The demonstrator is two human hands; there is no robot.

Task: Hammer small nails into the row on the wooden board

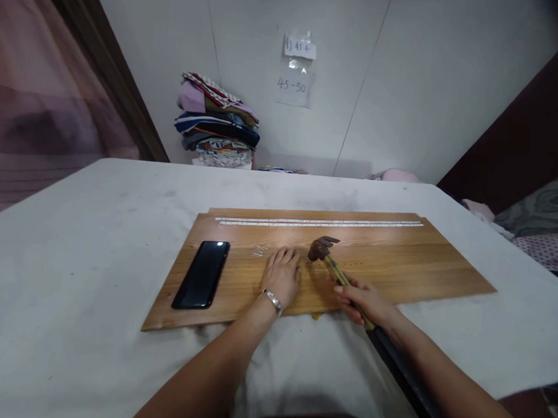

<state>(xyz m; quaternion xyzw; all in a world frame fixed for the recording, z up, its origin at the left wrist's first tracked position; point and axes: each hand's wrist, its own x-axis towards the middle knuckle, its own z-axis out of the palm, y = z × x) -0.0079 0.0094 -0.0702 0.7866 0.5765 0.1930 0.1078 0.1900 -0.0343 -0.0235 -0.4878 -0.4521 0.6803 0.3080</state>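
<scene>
Seemingly steadying the board point(397, 257), the left hand point(282, 276) lies open and flat, nails point(259, 251) handy at its ten o'clock, while at three the right hand point(361, 299) grips the hammer point(384, 350) high, probably for control.

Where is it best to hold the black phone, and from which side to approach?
Grip the phone by its two long edges near mid-length, probably from above and the left: it lies flat on the board, thin and narrow, while the left hand and loose nails are on its right.
</scene>
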